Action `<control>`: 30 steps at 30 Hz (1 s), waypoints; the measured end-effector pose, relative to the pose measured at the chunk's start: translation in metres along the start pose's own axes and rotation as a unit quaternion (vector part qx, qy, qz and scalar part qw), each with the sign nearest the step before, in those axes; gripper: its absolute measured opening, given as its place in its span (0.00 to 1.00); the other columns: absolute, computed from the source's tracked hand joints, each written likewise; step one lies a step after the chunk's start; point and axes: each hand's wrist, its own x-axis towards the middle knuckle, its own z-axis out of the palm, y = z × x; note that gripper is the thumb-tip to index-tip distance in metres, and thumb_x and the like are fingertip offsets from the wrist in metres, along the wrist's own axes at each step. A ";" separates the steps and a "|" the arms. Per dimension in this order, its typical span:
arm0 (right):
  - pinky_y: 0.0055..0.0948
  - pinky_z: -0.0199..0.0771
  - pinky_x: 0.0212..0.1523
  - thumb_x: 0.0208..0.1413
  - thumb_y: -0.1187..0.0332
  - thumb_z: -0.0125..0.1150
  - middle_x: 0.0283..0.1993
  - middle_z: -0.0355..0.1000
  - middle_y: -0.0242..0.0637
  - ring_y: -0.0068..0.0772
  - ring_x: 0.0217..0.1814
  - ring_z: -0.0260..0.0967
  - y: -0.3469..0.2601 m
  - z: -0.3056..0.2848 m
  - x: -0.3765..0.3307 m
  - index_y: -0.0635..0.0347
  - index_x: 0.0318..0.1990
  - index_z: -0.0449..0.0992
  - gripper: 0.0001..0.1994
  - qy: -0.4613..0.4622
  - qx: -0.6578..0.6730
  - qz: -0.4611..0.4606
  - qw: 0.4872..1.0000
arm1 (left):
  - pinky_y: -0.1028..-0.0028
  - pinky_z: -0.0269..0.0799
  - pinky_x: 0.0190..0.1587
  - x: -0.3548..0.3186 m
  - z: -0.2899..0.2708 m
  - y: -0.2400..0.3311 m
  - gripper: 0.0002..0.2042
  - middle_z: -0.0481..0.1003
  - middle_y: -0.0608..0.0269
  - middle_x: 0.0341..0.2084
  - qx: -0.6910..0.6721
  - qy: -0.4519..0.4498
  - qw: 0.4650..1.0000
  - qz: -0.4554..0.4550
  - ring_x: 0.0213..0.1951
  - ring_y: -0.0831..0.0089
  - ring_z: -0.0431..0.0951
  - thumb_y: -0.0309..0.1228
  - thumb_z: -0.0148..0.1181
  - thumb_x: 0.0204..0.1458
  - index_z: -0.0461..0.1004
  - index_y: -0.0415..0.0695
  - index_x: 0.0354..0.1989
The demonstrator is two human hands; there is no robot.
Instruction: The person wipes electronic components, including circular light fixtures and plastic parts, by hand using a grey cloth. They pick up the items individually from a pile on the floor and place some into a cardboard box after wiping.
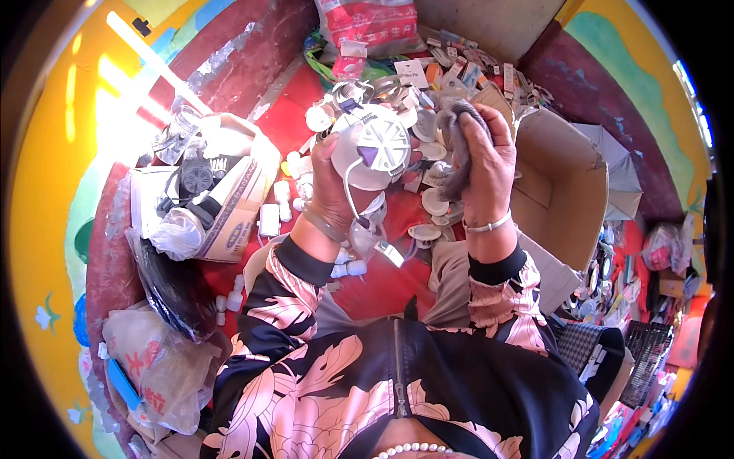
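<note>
White, round, vented plastic device point(382, 145) gripped in the left hand point(327, 177), left of an open brown cardboard box point(567, 191), partly blocking round white plastic parts point(425, 126); nearer the box, the right hand point(491, 157) clutches grey cloth point(461, 145); well left of the box, a crammed cardboard carton point(235, 208).

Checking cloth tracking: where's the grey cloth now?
In the head view, the grey cloth is right of centre, bunched in the right hand, just right of the round white device that the left hand holds.
</note>
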 end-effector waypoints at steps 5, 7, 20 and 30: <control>0.21 0.69 0.37 0.47 0.79 0.61 0.33 0.70 0.31 0.21 0.35 0.67 0.000 0.014 -0.020 0.64 0.37 0.73 0.08 -0.044 -0.233 -0.105 0.966 | 0.59 0.71 0.50 -0.002 0.000 -0.010 0.31 0.73 0.47 0.43 -0.086 0.001 0.996 -0.013 0.47 0.55 0.74 0.49 0.33 0.54 0.64 0.35 0.54; 0.25 0.69 0.38 0.43 0.79 0.62 0.33 0.70 0.37 0.29 0.35 0.69 0.004 0.016 -0.017 0.62 0.35 0.74 0.10 -0.078 -0.327 -0.233 0.912 | 0.65 0.70 0.49 0.000 -0.011 -0.019 0.30 0.73 0.53 0.43 0.025 0.043 0.999 0.011 0.46 0.62 0.74 0.50 0.31 0.56 0.66 0.36 0.52; 0.27 0.71 0.38 0.43 0.75 0.59 0.33 0.72 0.42 0.36 0.35 0.72 -0.004 0.008 -0.009 0.66 0.36 0.77 0.11 -0.213 -0.414 -0.106 0.879 | 0.74 0.68 0.44 -0.007 -0.024 -0.029 0.25 0.73 0.62 0.38 0.171 0.079 0.981 0.052 0.39 0.75 0.73 0.48 0.34 0.60 0.68 0.38 0.48; 0.21 0.75 0.33 0.50 0.75 0.60 0.33 0.75 0.39 0.29 0.32 0.75 -0.026 -0.017 0.003 0.65 0.37 0.73 0.07 -0.196 0.083 0.238 0.948 | 0.59 0.71 0.49 0.003 -0.006 -0.007 0.35 0.72 0.47 0.45 -0.014 -0.035 0.999 -0.026 0.45 0.57 0.75 0.55 0.28 0.55 0.63 0.35 0.55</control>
